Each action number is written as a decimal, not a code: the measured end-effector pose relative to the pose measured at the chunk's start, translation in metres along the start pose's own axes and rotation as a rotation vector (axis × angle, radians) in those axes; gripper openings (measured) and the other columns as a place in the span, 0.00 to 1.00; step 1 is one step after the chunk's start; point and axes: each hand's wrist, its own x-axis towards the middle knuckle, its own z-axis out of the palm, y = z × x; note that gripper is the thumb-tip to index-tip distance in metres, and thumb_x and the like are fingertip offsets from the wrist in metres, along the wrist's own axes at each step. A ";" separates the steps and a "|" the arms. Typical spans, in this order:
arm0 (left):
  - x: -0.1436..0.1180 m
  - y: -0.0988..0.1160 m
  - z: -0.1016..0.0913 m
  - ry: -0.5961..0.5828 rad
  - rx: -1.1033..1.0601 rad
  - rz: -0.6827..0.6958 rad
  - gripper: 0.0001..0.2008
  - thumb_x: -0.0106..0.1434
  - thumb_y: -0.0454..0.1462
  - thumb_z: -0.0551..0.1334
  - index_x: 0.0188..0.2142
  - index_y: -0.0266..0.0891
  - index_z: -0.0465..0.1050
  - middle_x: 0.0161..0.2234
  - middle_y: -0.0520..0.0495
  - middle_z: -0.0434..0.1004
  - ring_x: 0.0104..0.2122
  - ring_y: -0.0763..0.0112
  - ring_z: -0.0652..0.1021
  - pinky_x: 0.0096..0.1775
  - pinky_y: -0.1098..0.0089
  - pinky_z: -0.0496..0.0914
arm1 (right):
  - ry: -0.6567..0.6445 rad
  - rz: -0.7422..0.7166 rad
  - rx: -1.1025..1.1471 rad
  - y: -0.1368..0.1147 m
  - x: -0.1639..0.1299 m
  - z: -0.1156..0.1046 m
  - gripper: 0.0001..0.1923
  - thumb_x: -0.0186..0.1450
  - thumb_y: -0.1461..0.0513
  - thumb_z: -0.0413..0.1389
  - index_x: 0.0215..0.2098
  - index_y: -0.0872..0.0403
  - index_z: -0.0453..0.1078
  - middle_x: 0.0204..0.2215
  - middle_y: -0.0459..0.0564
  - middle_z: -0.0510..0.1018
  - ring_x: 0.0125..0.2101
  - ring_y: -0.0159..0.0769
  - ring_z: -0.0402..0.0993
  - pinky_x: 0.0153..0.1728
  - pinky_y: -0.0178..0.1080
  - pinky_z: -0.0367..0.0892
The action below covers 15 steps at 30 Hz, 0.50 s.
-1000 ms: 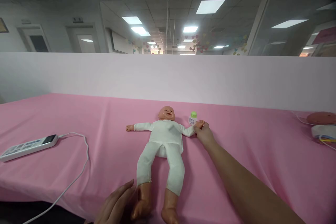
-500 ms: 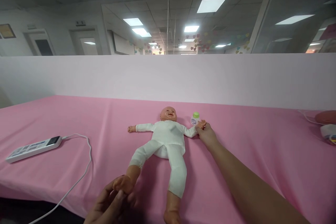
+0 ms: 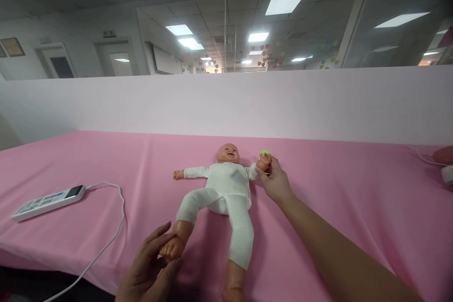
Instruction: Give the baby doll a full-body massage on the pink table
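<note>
Outstretched, right hand point(image 3: 274, 180) grips doll's point(image 3: 226, 184) wrist; left hand point(image 3: 150, 269) cups foot.

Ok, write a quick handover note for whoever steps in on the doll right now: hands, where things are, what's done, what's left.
Left hand: closed around one foot of the doll, holding that leg angled out to the side.
Right hand: gripping the doll's hand, that arm bent up off the cloth.
Doll: on its back on the pink tablecloth, in white clothes; other arm stretched out flat, other leg straight.
Small green-capped bottle: just behind the right hand, mostly hidden.
Remote with white cable: far left.
Done: both limbs are in hand.
Left: judging by the grips, probably working the other arm and leg.
</note>
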 end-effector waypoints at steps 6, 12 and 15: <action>0.025 0.015 0.021 -0.112 -0.070 0.053 0.19 0.56 0.47 0.73 0.47 0.50 0.80 0.65 0.45 0.72 0.61 0.46 0.76 0.56 0.54 0.76 | -0.214 -0.305 -0.129 -0.026 -0.022 0.017 0.30 0.66 0.60 0.59 0.65 0.41 0.68 0.57 0.46 0.79 0.55 0.47 0.75 0.59 0.49 0.69; 0.066 0.033 0.053 -0.311 -0.213 0.039 0.17 0.57 0.39 0.73 0.47 0.44 0.78 0.57 0.42 0.79 0.51 0.55 0.81 0.52 0.57 0.78 | -0.391 -0.599 -0.292 -0.029 -0.025 0.027 0.25 0.67 0.66 0.55 0.60 0.42 0.75 0.58 0.44 0.80 0.59 0.47 0.70 0.63 0.53 0.63; 0.085 0.032 0.067 -0.424 -0.250 -0.012 0.16 0.58 0.37 0.72 0.46 0.43 0.77 0.41 0.47 0.81 0.35 0.66 0.80 0.41 0.62 0.79 | -0.433 -0.627 -0.378 -0.029 -0.025 0.028 0.25 0.68 0.66 0.53 0.60 0.41 0.75 0.58 0.44 0.79 0.60 0.48 0.69 0.62 0.54 0.64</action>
